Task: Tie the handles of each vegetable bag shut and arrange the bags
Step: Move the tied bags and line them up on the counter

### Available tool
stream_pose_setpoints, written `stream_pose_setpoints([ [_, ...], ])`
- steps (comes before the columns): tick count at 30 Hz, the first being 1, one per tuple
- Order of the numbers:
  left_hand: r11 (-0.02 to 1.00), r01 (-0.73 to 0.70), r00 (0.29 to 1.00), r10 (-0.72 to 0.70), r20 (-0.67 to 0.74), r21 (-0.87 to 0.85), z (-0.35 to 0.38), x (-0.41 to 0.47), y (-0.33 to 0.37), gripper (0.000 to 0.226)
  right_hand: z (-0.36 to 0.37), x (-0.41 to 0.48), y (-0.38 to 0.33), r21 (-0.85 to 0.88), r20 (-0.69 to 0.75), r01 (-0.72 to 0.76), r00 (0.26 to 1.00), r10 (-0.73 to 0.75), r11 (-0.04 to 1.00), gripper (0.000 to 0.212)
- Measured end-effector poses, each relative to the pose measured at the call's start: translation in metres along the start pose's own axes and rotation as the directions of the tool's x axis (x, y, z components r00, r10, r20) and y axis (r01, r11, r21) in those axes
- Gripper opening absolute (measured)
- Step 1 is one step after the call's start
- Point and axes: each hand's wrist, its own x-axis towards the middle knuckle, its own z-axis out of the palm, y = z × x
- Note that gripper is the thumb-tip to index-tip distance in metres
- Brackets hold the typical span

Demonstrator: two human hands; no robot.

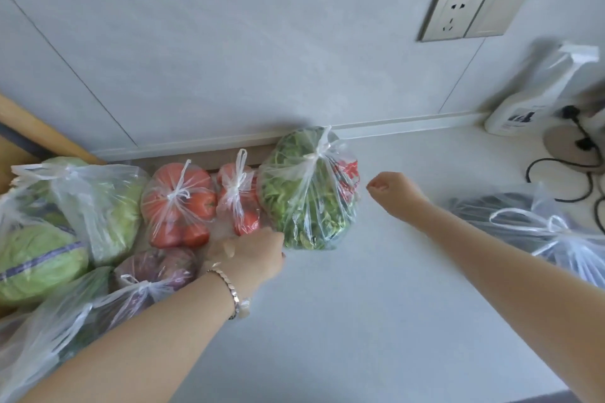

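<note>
A knotted clear bag of leafy greens (307, 193) stands on the white counter by the wall. My left hand (248, 255) touches its lower left side, fingers curled against the plastic. My right hand (393, 188) hovers just right of it in a loose fist, holding nothing. To the left lie two knotted tomato bags (180, 203) (239, 196), a bag of purple onions (157, 271) and bags of cabbage (39, 258) and lettuce (108, 206). A knotted bag of dark vegetables (540, 226) lies under my right forearm.
A spray bottle (537, 101) leans against the wall at the far right, beside a round base with black cables (582, 160). A wall socket (471, 13) sits above. A wooden board (32, 137) stands at the far left. White counter (360, 304) spreads between my arms.
</note>
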Motion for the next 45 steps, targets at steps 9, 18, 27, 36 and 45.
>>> stream_pose_setpoints([
  [9, 0.996, -0.079, 0.996, 0.078, 0.054, 0.031, 0.001, 0.017, 0.108, 0.027, -0.127, -0.045, 0.178, -0.408, -0.331, -0.548, 0.834, 0.440, 0.730, 0.078],
  [18, 0.998, -0.061, 0.998, 0.061, 0.012, -0.024, 0.003, 0.022, 0.142, 0.014, -0.122, -0.045, 0.233, -0.567, -0.182, -0.432, 0.896, 0.405, 0.701, 0.042],
  [27, 0.986, 0.092, 0.994, -0.099, -0.044, -0.143, 0.016, 0.013, 0.084, 0.015, -0.130, -0.061, 0.213, -0.363, -0.120, -0.309, 0.951, 0.284, 0.879, 0.041],
  [36, 0.984, 0.176, 0.984, -0.176, -0.004, -0.001, 0.041, -0.009, -0.001, 0.046, -0.054, -0.117, 0.126, -0.325, 0.143, -0.169, 0.964, 0.225, 0.930, 0.027],
  [45, 0.988, 0.138, 0.984, -0.146, -0.101, -0.076, 0.063, -0.058, -0.045, 0.074, 0.051, -0.160, 0.034, -0.041, 0.293, -0.218, 0.930, 0.220, 0.975, 0.026],
])
